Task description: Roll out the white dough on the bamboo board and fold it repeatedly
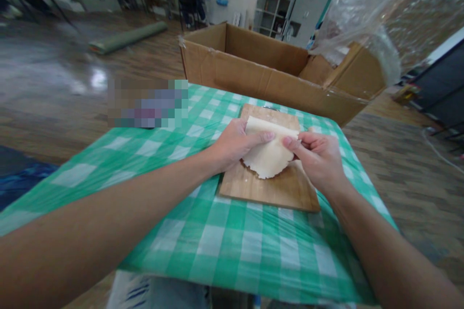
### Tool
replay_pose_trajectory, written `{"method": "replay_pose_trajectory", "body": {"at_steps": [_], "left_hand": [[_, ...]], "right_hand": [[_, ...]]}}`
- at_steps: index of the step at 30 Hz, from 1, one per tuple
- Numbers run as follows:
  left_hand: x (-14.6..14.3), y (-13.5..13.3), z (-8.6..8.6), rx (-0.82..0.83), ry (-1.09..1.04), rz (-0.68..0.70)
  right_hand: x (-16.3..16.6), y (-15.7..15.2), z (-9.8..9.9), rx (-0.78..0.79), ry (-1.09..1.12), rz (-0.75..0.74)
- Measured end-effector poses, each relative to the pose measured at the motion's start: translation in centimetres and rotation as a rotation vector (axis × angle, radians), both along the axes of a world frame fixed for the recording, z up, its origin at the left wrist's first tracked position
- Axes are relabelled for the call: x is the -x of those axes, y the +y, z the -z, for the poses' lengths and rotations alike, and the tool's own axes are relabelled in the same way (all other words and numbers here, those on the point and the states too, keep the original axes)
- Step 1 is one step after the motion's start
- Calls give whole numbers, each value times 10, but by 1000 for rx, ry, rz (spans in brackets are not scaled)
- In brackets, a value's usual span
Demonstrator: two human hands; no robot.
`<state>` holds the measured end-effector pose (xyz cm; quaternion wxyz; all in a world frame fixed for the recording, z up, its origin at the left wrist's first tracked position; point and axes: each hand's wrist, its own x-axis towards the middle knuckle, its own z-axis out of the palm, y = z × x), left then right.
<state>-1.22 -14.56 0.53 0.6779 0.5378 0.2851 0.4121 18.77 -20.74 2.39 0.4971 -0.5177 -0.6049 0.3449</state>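
- Centre of the frame, and here's the action: a thin, cream-coloured sheet of dough (pixel 268 159), ragged along its lower edge, is up in both hands.
- The left hand (pixel 232 145) has the sheet's left side, thumb laid flat across the front, fingers closed behind it and mostly hidden.
- Over on the right side, the right hand (pixel 321 157) pinches the opposite edge, thumb in front, fingers curled in tight.
- Directly below, a rectangular, light-brown wooden board (pixel 270 195) carries a few pale specks; whether the dough touches it, I cannot tell.
- Underneath it all, a green-and-white checked cloth (pixel 217 241) drapes the counter (pixel 174 203) across the lower frame.
- Upper centre, a long, brown cardboard box (pixel 253 70) sits open, crumpled clear plastic wrap (pixel 366 14) spilling over its right end.
- Upper left, a rolled grey-green mat (pixel 128 38) lies on the floor.
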Motion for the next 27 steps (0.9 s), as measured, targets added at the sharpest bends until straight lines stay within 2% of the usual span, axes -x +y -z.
{"method": "replay_pose_trajectory", "body": {"at_steps": [3, 6, 9, 12, 16, 23, 27], "left_hand": [[0, 2, 2, -9, -5, -44], [0, 3, 4, -14, -6, -81], [1, 2, 3, -12, -28, -51], [1, -2, -2, -28, -2, -13], [1, -6, -6, -29, 51, -68], [-1, -6, -5, 4, 26, -77], [-1, -4, -4, 11, 41, -103]], "right_hand": [[-1, 3, 4, 40, 79, -23], [0, 3, 3, 34, 105, 19], [2, 2, 0, 8, 93, 56], [2, 0, 1, 26, 91, 15], [3, 1, 5, 49, 139, -44], [2, 2, 3, 30, 140, 5], [3, 3, 6, 28, 191, -15]]}}
